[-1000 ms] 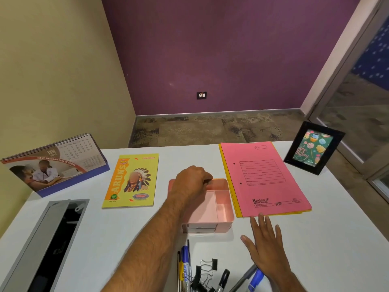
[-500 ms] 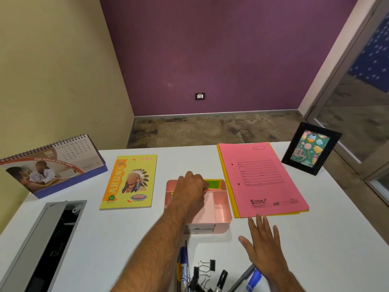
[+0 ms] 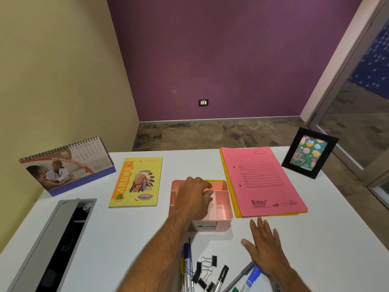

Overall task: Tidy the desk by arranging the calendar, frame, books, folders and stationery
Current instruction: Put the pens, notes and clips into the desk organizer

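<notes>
Purple wall ahead, yellow wall to my left, and a white worktop (image 3: 315,239) under my hands. At its middle sits the pink organizer (image 3: 223,207), a low tray split into compartments, with a thin stack of yellow and green sticky notes (image 3: 214,181) lying in its far compartment. My left hand (image 3: 193,197) is over the organizer with the fingers curled down into it; whether they hold anything I cannot tell, since the hand's back hides the tips. My right hand (image 3: 265,249) lies flat on the worktop just in front of the organizer and to its right, fingers straight and slightly spread, holding nothing.

Just beside the organizer's right edge lies the pink folder (image 3: 263,182), flat on a yellow folder (image 3: 235,207) whose edge shows along its left side. Left of the organizer lies the yellow book (image 3: 136,182), flat, cover up. Near my body lie loose pens and markers (image 3: 187,268) with a cluster of black binder clips (image 3: 207,270) between them.

Further out, the desk calendar (image 3: 67,165) stands at the far left corner, and the black photo frame (image 3: 309,152) stands tilted at the far right corner. A grey cable box (image 3: 52,245) with its lid raised is set into the worktop at my left.
</notes>
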The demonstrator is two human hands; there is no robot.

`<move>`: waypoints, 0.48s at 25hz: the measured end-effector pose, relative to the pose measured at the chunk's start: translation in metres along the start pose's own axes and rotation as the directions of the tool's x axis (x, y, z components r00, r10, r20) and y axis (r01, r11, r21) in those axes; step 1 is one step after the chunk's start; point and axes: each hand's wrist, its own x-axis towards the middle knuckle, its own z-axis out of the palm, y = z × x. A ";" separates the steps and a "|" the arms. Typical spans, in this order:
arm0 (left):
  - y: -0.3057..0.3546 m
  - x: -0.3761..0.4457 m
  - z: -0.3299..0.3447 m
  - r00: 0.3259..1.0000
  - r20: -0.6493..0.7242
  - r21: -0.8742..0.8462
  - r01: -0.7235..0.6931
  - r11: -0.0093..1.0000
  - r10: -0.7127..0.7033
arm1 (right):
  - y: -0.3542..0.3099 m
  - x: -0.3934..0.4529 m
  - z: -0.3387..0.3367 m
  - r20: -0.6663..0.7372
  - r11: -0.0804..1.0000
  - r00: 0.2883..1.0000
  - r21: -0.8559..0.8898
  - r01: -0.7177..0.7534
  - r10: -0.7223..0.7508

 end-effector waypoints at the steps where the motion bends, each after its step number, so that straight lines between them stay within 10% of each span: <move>1: 0.004 -0.005 0.000 1.000 0.009 -0.004 0.003 1.000 -0.003 | 0.000 -0.002 0.000 0.008 1.000 1.000 0.012 -0.004 0.004; 12: 0.037 -0.113 0.039 0.976 0.174 -0.097 0.150 0.984 -0.132 | 0.005 -0.042 -0.002 0.028 0.961 1.000 0.275 -0.020 0.013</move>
